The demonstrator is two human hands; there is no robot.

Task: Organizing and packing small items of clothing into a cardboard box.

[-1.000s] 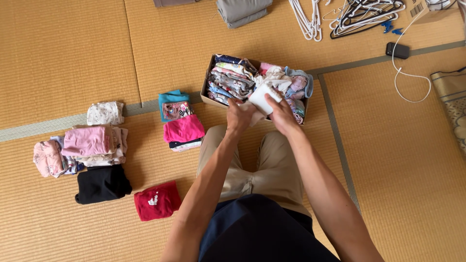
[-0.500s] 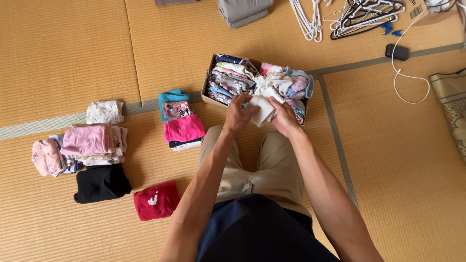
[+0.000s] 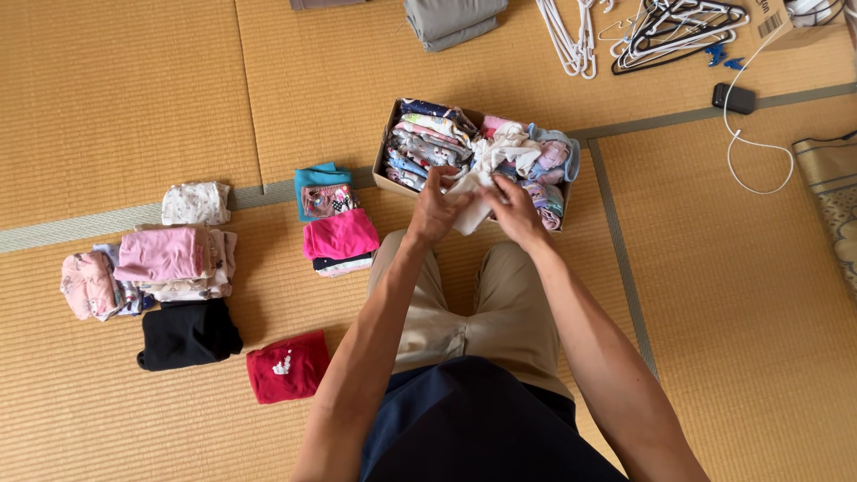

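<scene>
I kneel on a tatami floor before a cardboard box [image 3: 385,175] packed with folded small clothes in many colours. Both hands hold a white garment [image 3: 475,184] at the box's near edge. My left hand [image 3: 436,210] grips its left side, my right hand [image 3: 512,211] its right side, fingers curled on the cloth. More white fabric [image 3: 509,143] lies bunched on top of the clothes inside the box.
A stack with a teal and a magenta piece [image 3: 334,220] sits left of the box. Further left lie pink and white piles [image 3: 170,254], a black garment [image 3: 189,333] and a red one [image 3: 287,366]. Hangers [image 3: 625,25], a grey folded item [image 3: 453,18] and a white cable [image 3: 759,143] lie at the back.
The hands have drawn the white garment a little toward me, off the top of the box, and have bunched it smaller between them.
</scene>
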